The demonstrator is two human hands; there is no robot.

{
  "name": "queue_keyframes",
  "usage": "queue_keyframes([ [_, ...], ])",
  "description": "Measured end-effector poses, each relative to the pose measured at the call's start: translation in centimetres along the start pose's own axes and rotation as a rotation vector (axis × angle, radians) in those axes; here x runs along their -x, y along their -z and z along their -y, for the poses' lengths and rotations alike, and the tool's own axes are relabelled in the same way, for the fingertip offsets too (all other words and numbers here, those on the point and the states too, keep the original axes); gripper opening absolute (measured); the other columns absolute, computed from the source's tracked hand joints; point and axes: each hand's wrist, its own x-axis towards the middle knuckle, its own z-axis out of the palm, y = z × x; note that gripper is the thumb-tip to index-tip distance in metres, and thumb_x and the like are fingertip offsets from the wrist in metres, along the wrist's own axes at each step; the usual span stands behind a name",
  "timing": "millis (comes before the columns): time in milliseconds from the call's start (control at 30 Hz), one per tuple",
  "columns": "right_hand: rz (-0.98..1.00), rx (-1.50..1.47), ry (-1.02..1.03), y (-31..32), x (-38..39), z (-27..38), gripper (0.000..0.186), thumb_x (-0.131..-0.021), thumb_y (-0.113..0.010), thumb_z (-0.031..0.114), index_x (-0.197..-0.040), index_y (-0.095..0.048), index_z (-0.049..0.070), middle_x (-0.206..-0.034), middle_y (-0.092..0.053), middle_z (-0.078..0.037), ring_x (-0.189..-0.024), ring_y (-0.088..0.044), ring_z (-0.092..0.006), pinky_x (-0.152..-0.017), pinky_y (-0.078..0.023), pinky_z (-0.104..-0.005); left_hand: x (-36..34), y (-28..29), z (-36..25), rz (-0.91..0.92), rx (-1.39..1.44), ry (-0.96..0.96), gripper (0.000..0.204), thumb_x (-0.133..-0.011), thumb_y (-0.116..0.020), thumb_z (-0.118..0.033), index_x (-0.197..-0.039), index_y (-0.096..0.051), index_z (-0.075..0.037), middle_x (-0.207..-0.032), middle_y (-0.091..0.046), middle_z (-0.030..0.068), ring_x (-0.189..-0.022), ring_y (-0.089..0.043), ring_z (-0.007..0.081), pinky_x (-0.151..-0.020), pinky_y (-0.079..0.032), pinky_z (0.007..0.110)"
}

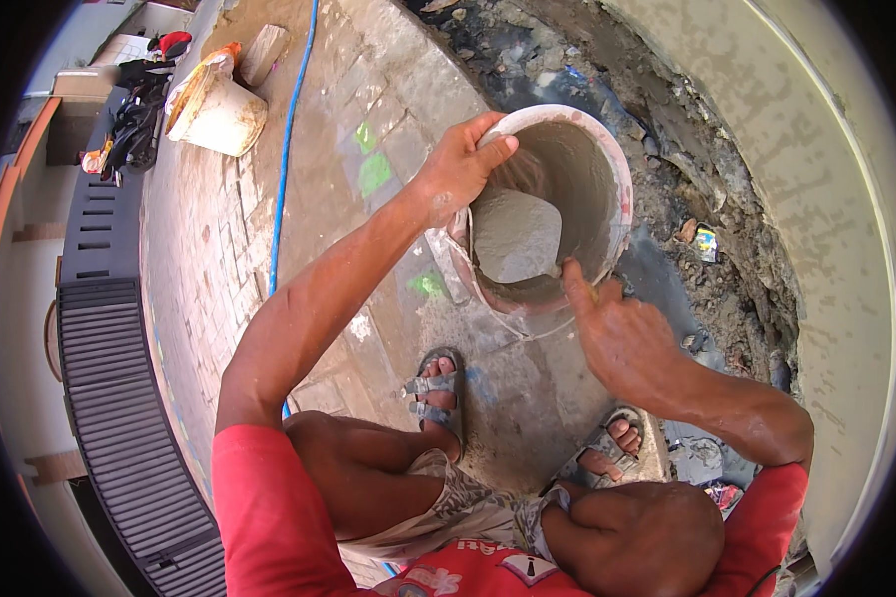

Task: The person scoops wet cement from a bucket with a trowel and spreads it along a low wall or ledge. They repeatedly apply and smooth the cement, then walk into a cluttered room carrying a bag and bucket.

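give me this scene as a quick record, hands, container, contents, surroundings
left hand: gripping the rim of the bucket
right hand: index finger at the bucket's near right edge; whether it grips anything is unclear
bucket: mouth facing the camera, inside smeared grey
contents: grey material, possibly coating a tool blade
left of bucket: blue line along the paving; stained white pail farther off
right of bucket: muddy strip, then pale wall

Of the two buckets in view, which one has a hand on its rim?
The bucket near picture centre, with grey mix inside: the left hand grips its rim. The stained white bucket at upper left stands untouched.
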Motion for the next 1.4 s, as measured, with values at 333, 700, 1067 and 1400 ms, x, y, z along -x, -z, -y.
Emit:
queue_keyframes([
  [333, 0.095, 0.214, 0.099, 0.6, -1.9, -4.4, 0.062, -0.079, -0.057, 0.002, -0.136, -0.037, -0.005, -0.082, -0.061, -0.024, -0.063, -0.067, -0.0344, -0.051, -0.055, -0.0407, -0.5, -2.8, -1.8, 0.091, -0.182, -0.045, 0.023, -0.095, -0.056, -0.011, -0.114, -0.057, 0.001, -0.09, -0.061, 0.0015, -0.084, -0.053, 0.0084, -0.075, -0.045, 0.027],
  [700, 0.061, 0.032, 0.091, -0.4, -2.5, -5.3, 0.055, -0.076, -0.06, 0.003, -0.126, -0.044, -0.011, -0.074, -0.065, -0.022, -0.067, -0.068, -0.0357, -0.061, -0.055, -0.0428, -0.1, -2.6, -2.4, 0.138, -0.189, 0.002, 0.027, -0.096, -0.055, -0.014, -0.119, -0.055, 0.0, -0.098, -0.061, 0.0025, -0.091, -0.053, 0.0096, -0.083, -0.044, 0.027],
  [1067, 0.097, 0.058, 0.081, -3.9, -4.6, -4.8, 0.048, -0.08, -0.052, 0.004, -0.126, -0.045, -0.009, -0.075, -0.067, -0.022, -0.07, -0.068, -0.0381, -0.061, -0.054, -0.0449, -0.5, -3.9, -2.6, 0.212, -0.353, 0.011, 0.026, -0.095, -0.055, -0.01, -0.119, -0.056, 0.0, -0.096, -0.061, 0.0003, -0.092, -0.052, 0.0075, -0.083, -0.044, 0.027],
  [1400, -0.061, 0.073, -0.004, -3.0, -4.6, -3.4, 0.052, -0.08, -0.052, 0.005, -0.128, -0.043, -0.014, -0.082, -0.065, -0.026, -0.073, -0.068, -0.0357, -0.059, -0.055, -0.0441, -2.2, -4.2, -0.6, 0.161, -0.273, -0.128, 0.021, -0.092, -0.058, -0.011, -0.112, -0.059, -0.002, -0.085, -0.064, 0.0051, -0.082, -0.056, 0.0102, -0.075, -0.046, 0.03],
])
